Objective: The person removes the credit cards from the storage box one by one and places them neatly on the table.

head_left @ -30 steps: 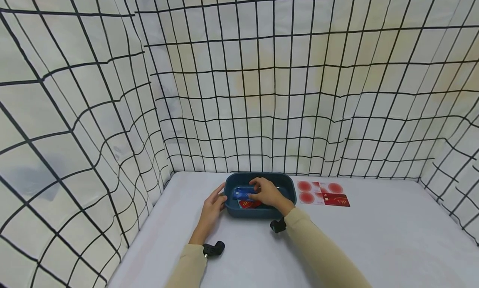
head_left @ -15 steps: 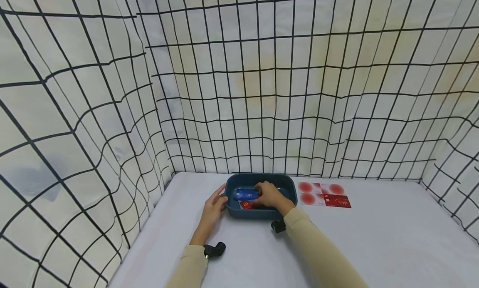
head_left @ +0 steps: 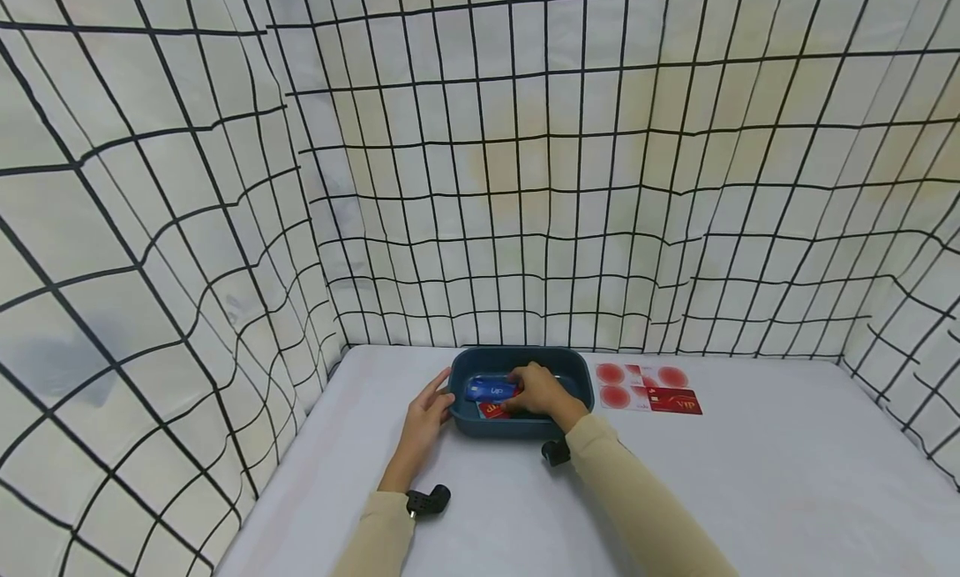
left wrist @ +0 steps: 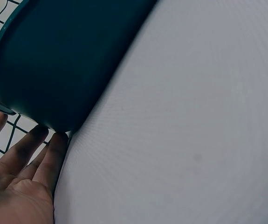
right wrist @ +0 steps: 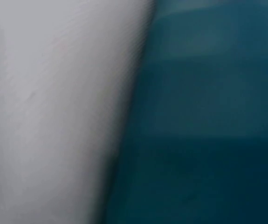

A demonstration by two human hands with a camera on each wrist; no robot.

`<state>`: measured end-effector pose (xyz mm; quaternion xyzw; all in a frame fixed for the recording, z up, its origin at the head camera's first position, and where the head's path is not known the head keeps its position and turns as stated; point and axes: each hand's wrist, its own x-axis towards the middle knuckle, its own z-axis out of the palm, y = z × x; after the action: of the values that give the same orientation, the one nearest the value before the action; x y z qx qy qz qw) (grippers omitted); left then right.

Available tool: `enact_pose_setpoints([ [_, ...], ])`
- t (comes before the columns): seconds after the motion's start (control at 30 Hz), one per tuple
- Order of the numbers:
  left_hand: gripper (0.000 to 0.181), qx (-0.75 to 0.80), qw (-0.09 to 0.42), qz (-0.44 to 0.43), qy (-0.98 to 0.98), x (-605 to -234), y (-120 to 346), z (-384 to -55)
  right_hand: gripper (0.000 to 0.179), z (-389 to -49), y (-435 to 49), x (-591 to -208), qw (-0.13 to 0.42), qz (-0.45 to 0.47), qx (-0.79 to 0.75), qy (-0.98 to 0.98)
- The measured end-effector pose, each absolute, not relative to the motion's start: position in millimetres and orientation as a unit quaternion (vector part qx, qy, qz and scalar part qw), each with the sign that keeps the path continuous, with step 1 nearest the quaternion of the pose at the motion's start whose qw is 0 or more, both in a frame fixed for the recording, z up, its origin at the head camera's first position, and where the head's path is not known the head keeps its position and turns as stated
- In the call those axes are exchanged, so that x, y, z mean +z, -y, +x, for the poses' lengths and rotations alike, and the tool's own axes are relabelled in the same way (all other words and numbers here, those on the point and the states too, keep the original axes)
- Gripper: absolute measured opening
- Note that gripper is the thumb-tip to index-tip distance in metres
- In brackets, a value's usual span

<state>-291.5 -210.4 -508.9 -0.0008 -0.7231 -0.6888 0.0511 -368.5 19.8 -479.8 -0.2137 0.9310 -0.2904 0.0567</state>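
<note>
In the head view a dark blue plastic bin (head_left: pixel 480 428) stands at the far edge of the table. My left hand (head_left: pixel 422 418) touches its left end from outside, and the left wrist view shows the hand's fingers (left wrist: pixel 54 154) fairly straight against the outer wall. My right hand (head_left: pixel 542 391) reaches into the bin, fingers and thumb curled at a red card (head_left: pixel 492 410), which the hand partly covers. A blue card (head_left: pixel 487 390) lies beside it at the bin's left. The right wrist view shows only the bin's wall (right wrist: pixel 208 102), blurred, and no hand.
Right of the bin, a red VIP card (head_left: pixel 675 400) lies over the lower right of a white sheet with red circles (head_left: pixel 622 385). White cloth covers the table (head_left: pixel 780 460). Walls of white sheeting with black netting (head_left: pixel 525 218) rise behind and at both sides.
A second ago my right hand was at the blue card; its fingers have since shifted slightly right and down to the red card. My left hand has stayed at the bin's left end.
</note>
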Motion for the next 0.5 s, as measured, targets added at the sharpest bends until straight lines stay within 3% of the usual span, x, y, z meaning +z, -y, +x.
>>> enact_pose_setpoints([
  [0.5,0.052,-0.687,0.051,0.000,0.725,-507.2,210.5,-290.2,0.050,-367.5,-18.9,-476.6,0.045,-0.206,-0.317,-0.925],
])
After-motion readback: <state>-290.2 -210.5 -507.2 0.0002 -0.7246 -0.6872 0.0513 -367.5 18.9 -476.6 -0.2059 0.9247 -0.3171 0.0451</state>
